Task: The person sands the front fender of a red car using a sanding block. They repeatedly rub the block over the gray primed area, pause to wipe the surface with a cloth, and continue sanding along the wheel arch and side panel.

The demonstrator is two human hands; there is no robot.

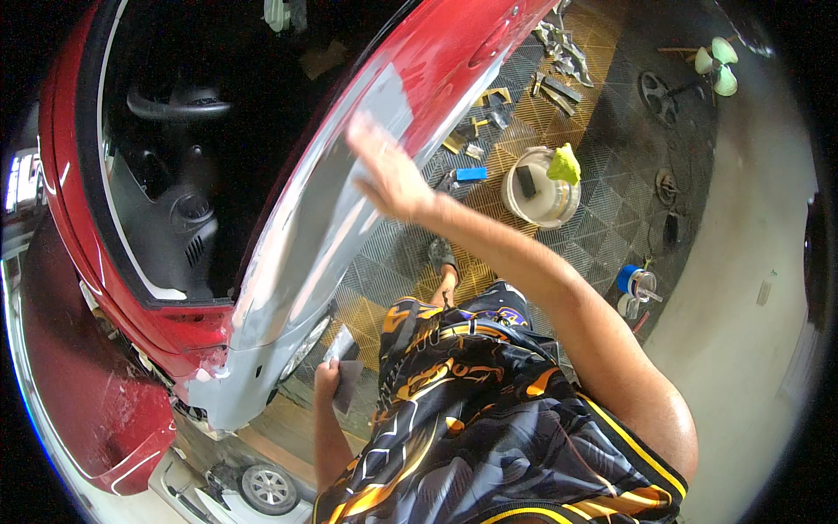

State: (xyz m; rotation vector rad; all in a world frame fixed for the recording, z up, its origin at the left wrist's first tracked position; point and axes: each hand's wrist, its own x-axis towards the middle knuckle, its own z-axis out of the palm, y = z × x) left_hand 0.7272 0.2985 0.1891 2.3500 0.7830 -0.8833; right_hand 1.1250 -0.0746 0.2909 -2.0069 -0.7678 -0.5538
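Observation:
My right hand (384, 170), slightly blurred with fingers extended, is on or just over the grey-primed side panel (314, 236) of the red car (436, 70); whether it touches cannot be told. Pale streaks and patches show on the grey. Lower down, beside the car's side, my left hand (328, 377) grips a pale flat piece (340, 344) and a dark grey sheet (349, 391), perhaps sandpaper. The car's open window area shows a dark interior with a steering wheel (179, 109).
On the tiled mat (611, 218) to my right stand a white bucket (534, 210) with a yellow-green cloth (563, 164), a blue block (471, 174), several tools (559, 94), a blue-banded container (627, 281) and a fan (721, 68). A pale wall (742, 349) runs along the right.

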